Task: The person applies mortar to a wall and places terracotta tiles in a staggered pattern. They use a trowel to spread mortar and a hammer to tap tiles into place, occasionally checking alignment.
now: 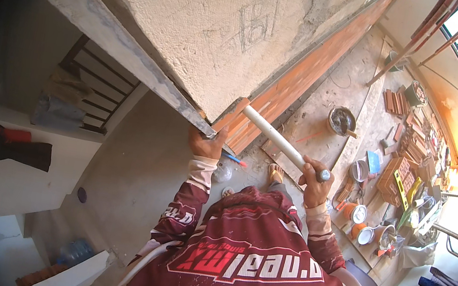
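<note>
My right hand (316,182) is closed around the white handle (277,138) of a mallet, near its grey butt end. The handle slants up and left to the wall's corner, where an orange-brown piece (231,115), apparently the mallet's head, is hard to tell from the bricks behind. My left hand (205,142) wraps round the lower end of a long grey board (119,46) at this corner. Rough beige plaster (199,26) covers the wall face, with pencil marks on it. Thin orange brick facing (304,74) runs along the wall's right side.
On the floor at right stand a mortar bucket (341,122), stacked bricks (415,146), a yellow spirit level (401,189) and white-and-orange tubs (356,213). Metal poles (412,46) lean there. A dark railing (100,94) and hanging dark clothing (9,144) are at left.
</note>
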{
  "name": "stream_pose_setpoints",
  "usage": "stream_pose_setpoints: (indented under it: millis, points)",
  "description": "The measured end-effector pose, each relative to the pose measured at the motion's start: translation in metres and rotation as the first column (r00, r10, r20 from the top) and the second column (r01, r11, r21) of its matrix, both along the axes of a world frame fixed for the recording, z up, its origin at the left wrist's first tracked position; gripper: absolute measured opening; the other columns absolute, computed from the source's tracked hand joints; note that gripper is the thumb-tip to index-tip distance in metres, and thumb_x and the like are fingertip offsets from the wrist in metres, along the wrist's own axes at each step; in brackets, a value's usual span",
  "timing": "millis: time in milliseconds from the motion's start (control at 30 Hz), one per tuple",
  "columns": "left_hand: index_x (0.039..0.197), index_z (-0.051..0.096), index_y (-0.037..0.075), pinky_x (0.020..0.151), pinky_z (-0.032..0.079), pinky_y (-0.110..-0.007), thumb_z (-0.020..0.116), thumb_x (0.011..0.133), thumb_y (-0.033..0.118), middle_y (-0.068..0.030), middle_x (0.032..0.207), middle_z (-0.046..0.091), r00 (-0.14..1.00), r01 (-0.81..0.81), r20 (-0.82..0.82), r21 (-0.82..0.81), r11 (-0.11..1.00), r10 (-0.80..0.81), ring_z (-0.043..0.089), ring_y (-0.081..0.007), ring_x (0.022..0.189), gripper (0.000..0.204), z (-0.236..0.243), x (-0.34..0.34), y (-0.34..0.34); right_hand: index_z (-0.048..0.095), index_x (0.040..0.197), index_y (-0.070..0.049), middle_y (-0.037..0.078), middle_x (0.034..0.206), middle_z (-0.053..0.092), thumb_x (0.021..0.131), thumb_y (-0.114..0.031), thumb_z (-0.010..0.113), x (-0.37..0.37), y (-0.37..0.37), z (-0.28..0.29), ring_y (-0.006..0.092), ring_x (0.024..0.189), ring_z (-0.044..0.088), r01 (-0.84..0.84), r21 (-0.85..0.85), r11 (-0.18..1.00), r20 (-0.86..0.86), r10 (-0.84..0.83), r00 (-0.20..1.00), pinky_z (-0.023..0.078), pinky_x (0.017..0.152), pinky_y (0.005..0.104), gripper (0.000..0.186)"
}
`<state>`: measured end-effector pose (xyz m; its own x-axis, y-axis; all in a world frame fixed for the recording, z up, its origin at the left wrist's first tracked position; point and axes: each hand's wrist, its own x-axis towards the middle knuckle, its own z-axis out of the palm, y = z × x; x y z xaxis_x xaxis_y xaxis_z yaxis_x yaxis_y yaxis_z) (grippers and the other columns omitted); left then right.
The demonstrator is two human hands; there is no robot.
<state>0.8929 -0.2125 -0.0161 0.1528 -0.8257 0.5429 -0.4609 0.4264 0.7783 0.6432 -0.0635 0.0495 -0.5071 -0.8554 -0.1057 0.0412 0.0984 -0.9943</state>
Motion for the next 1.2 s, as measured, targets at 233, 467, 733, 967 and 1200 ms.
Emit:
stream_pose_setpoints:
  millis: [233, 467, 733, 967, 1200]
  points:
    - [0.112, 0.056, -0.004, 0.082, 0.049, -0.038, 0.082, 0.066, 0.014, -0.0163, 0.102, 0.06, 1.0, 0.002, -0.027, 0.059, 0.998, 0.0, 0.061, -0.0291, 0.092, 0.056, -0.007, 0.002, 0.0, 0.068, 0.101, 0.006, 0.005, 0.069, 0.061, 0.085, -0.009, 0.061, 0.004, 0.011, 0.004, 0.0085, 0.05, 0.053, -0.007, 0.003, 1.0, 0.005, 0.007, 1.0, 0.041, 0.046, 0.0217, 0.022]
    - [0.11, 0.057, -0.004, 0.08, 0.05, -0.038, 0.082, 0.066, 0.014, -0.0157, 0.102, 0.062, 0.999, 0.038, -0.036, 0.068, 0.997, -0.036, 0.062, -0.0281, 0.091, 0.054, -0.001, 0.006, -0.003, 0.068, 0.099, 0.005, 0.006, 0.071, 0.062, 0.086, -0.008, 0.061, 0.006, 0.01, 0.005, 0.008, 0.05, 0.053, -0.036, -0.018, 0.999, 0.065, 0.037, 0.997, 0.041, 0.045, 0.0211, 0.02]
    - [0.111, 0.057, -0.004, 0.083, 0.049, -0.038, 0.082, 0.066, 0.015, -0.0158, 0.103, 0.061, 0.999, 0.021, 0.031, 0.104, 0.994, -0.024, 0.061, -0.0279, 0.094, 0.055, -0.017, 0.01, -0.003, 0.069, 0.096, 0.005, 0.006, 0.071, 0.063, 0.087, -0.011, 0.062, 0.01, 0.008, -0.014, 0.0082, 0.051, 0.053, -0.01, 0.006, 1.0, 0.057, 0.01, 0.998, 0.041, 0.046, 0.0215, 0.02]
    - [0.112, 0.055, -0.006, 0.083, 0.049, -0.038, 0.083, 0.066, 0.015, -0.0161, 0.103, 0.06, 1.0, 0.017, 0.002, 0.07, 0.997, -0.018, 0.06, -0.0283, 0.095, 0.058, -0.016, 0.007, -0.003, 0.069, 0.097, 0.005, 0.004, 0.067, 0.06, 0.086, -0.012, 0.062, 0.009, 0.018, -0.012, 0.0082, 0.051, 0.052, 0.032, 0.02, 0.999, 0.086, -0.034, 0.996, 0.041, 0.047, 0.0222, 0.021]
    - [0.108, 0.057, -0.005, 0.084, 0.049, -0.038, 0.083, 0.067, 0.016, -0.0167, 0.105, 0.061, 0.999, 0.027, -0.028, 0.142, 0.989, -0.023, 0.061, -0.0284, 0.095, 0.053, -0.024, 0.013, -0.005, 0.069, 0.096, 0.004, 0.005, 0.069, 0.062, 0.087, -0.011, 0.061, 0.009, 0.024, -0.015, 0.0086, 0.055, 0.054, 0.024, 0.03, 0.999, 0.104, -0.027, 0.994, 0.042, 0.049, 0.0225, 0.02]
